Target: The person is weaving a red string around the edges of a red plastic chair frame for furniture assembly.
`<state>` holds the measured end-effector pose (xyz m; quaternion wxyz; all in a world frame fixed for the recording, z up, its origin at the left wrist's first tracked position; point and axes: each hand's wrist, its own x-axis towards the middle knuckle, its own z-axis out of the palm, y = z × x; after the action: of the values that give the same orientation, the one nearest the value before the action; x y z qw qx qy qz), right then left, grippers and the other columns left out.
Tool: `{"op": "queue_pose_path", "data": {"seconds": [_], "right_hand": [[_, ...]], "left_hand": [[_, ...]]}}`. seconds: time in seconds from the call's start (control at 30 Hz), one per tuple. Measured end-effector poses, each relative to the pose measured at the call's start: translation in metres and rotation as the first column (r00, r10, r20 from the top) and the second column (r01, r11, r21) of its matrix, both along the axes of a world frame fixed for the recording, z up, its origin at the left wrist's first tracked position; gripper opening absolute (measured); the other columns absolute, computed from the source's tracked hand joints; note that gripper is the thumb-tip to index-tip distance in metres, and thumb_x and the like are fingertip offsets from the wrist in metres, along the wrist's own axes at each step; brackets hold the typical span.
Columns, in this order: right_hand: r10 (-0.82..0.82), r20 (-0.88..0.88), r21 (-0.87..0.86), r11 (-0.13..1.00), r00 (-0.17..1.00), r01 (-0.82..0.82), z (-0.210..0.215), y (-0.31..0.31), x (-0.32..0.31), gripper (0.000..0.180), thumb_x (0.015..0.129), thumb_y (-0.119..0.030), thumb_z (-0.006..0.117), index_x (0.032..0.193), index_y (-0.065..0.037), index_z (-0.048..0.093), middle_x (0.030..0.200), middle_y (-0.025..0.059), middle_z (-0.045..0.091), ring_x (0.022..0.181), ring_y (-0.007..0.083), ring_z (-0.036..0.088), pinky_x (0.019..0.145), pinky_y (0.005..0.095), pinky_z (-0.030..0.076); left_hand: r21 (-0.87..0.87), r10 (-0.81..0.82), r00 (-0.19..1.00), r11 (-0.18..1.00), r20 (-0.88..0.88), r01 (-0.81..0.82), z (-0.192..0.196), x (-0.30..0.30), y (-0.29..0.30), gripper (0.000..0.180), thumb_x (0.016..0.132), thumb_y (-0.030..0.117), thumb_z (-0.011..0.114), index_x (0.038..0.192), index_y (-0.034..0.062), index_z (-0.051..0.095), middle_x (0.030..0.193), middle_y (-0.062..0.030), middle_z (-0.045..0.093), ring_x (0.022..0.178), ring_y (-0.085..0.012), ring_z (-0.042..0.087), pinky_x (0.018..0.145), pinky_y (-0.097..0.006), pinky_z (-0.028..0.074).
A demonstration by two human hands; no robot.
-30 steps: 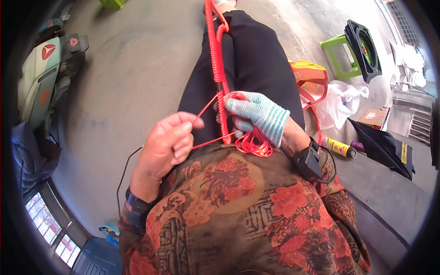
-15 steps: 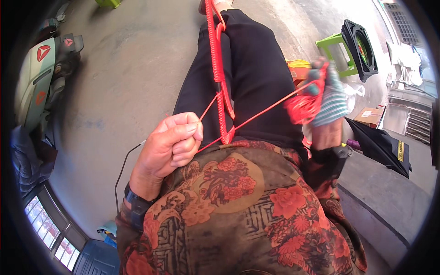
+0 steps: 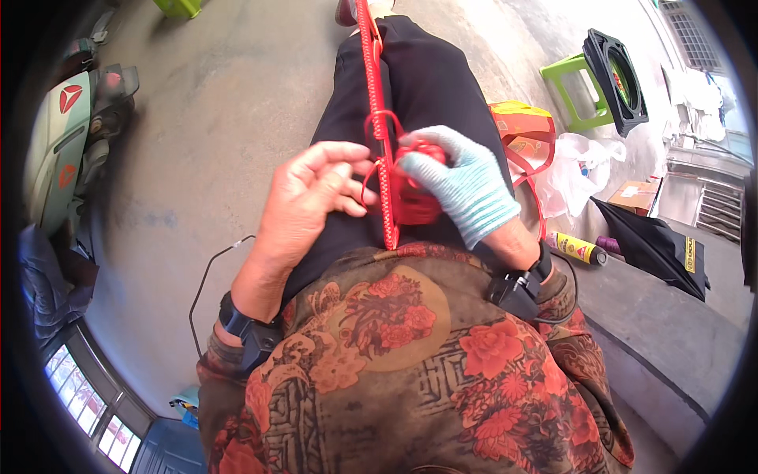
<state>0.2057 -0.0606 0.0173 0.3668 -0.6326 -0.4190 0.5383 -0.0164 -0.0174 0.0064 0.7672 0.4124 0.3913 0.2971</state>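
Grey concrete floor [image 3: 213,142] fills the upper left of the frame, and you sit above it with your black-trousered legs [image 3: 426,87] running up the middle.

A red braided cord [image 3: 377,118] stretches straight up along your legs from your lap toward the top edge. Your left hand [image 3: 312,205] is bare, left of centre, its fingers loosely spread and touching the cord's side; it pinches nothing that can be made out. Your right hand [image 3: 466,186], in a pale blue knitted glove, lies just right of the cord, its grip closed around a bundle of red string [image 3: 418,201], with a thin loop of that string curling above your fingers.

Right of your legs an orange and red bag [image 3: 521,134] stands open on the floor; what it holds cannot be told. Beside it lies a crumpled white plastic bag [image 3: 580,170], contents hidden. Farther right a small cardboard box [image 3: 636,196] rests near a black bag [image 3: 655,249], and a yellow spray can [image 3: 576,249] lies on its side. A green stool [image 3: 572,91] in the upper right carries a black square frame [image 3: 616,67] leaning on it.
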Motion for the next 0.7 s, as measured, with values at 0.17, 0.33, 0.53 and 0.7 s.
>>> {"op": "queue_pose_path", "data": {"seconds": [0.17,0.33,0.53,0.7], "right_hand": [[0.096,-0.388,-0.054,0.991,0.917,-0.126,0.008,-0.005,-0.008,0.043,0.098,-0.020,0.064,0.132,0.004,0.054,0.120,0.0122,0.064,0.104,0.0161,0.065,0.093,0.0292,0.053],[0.031,-0.080,0.115,0.993,0.996,-0.021,0.012,0.003,0.016,0.042,0.093,-0.021,0.071,0.127,0.001,0.059,0.101,0.0095,0.073,0.093,0.0157,0.070,0.086,0.0306,0.056],[-0.136,0.645,0.644,0.627,0.752,-0.439,0.024,0.037,0.001,0.081,0.063,-0.032,0.089,0.131,-0.003,0.057,0.132,0.0182,0.059,0.126,0.0374,0.055,0.107,0.0444,0.044],[0.308,0.342,0.638,0.617,0.888,-0.460,0.050,0.055,-0.025,0.021,0.086,-0.022,0.074,0.093,-0.003,0.068,0.103,0.0106,0.070,0.101,0.0263,0.067,0.094,0.0387,0.050]], "left_hand": [[0.142,-0.180,0.926,0.961,-0.331,0.238,-0.007,0.004,-0.010,0.031,0.098,0.011,0.064,0.124,-0.0041,0.060,0.091,-0.0058,0.068,0.068,-0.0087,0.065,0.061,-0.023,0.055],[0.133,-0.035,0.931,0.987,-0.364,0.089,0.011,-0.006,0.003,0.034,0.099,0.016,0.064,0.128,-0.0008,0.059,0.088,-0.0041,0.068,0.065,-0.0066,0.063,0.053,-0.022,0.051],[-0.264,0.583,0.771,0.809,0.257,-0.524,0.082,-0.055,0.007,0.027,0.104,0.022,0.056,0.120,0.0010,0.056,0.085,-0.0070,0.066,0.066,-0.0109,0.061,0.060,-0.026,0.055],[0.144,-0.094,0.683,0.989,0.725,-0.017,0.136,-0.083,0.034,0.015,0.098,0.010,0.058,0.098,0.0083,0.042,0.068,-0.0074,0.054,0.069,-0.0151,0.047,0.052,-0.028,0.038]]}}
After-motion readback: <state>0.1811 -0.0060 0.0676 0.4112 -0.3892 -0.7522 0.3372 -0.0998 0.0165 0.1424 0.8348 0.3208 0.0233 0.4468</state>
